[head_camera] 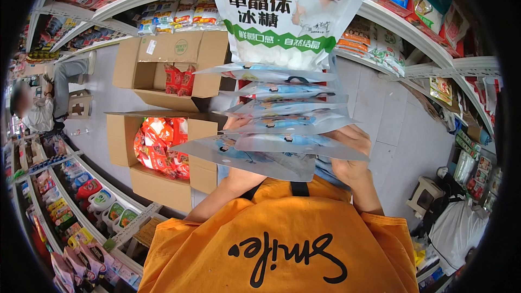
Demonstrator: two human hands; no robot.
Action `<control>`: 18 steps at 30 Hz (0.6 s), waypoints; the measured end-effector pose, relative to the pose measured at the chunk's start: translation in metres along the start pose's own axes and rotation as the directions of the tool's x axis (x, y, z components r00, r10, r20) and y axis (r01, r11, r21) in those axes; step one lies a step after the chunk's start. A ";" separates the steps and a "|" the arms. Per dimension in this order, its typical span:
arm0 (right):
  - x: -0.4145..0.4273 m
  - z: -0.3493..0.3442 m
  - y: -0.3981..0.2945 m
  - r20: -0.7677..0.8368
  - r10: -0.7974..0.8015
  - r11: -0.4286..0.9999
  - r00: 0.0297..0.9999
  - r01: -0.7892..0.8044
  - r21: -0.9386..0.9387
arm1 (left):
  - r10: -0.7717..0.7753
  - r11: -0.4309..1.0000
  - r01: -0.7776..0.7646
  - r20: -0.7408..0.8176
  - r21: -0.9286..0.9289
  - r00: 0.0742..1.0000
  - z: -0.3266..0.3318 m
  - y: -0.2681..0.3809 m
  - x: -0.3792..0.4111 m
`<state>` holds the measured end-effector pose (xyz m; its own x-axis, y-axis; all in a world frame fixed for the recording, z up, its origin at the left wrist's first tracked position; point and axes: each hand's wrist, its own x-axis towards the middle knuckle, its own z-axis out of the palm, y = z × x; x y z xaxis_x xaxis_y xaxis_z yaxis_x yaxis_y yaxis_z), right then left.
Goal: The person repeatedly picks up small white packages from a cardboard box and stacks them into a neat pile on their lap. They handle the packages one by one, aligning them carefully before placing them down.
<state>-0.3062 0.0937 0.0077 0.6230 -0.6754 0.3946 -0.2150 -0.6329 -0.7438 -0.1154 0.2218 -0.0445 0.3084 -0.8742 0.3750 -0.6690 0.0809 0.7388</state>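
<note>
My left hand (244,171) and my right hand (352,150) hold a row of several plastic bags of rock sugar (285,130) between them, in front of my orange top. The bags' flat upper edges point up towards me. Overlapping bags hide most of my left hand's fingers and part of my right hand. Beyond the row, at its far end, a white and green bag of rock sugar (281,40) faces me, its clear lower part showing white lumps. Whether a hand touches that far bag cannot be seen.
Two open cardboard boxes (203,150) with red packets (163,146) stand on the floor at left. Store shelves (407,28) curve around ahead and at both sides. One person (38,110) sits at far left; another (456,219) is at right, near a plastic stool (424,196).
</note>
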 end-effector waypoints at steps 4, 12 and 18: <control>0.004 -0.003 -0.002 -0.004 -0.043 0.999 0.999 0.043 0.000 | 0.017 1.000 -0.017 -0.008 -0.001 1.000 0.005 -0.001 0.002; 0.013 -0.007 -0.008 0.045 -0.081 0.995 0.996 0.084 -0.059 | 0.025 1.000 -0.025 -0.017 0.000 1.000 0.007 -0.003 0.004; 0.023 -0.009 -0.017 0.097 -0.113 0.989 0.989 0.122 -0.084 | 0.017 1.000 -0.017 -0.027 0.001 1.000 0.005 -0.001 0.005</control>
<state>-0.2953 0.0860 0.0346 0.7132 -0.5595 0.4223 -0.2002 -0.7399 -0.6422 -0.1169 0.2151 -0.0464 0.3148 -0.8596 0.4024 -0.6749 0.0954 0.7317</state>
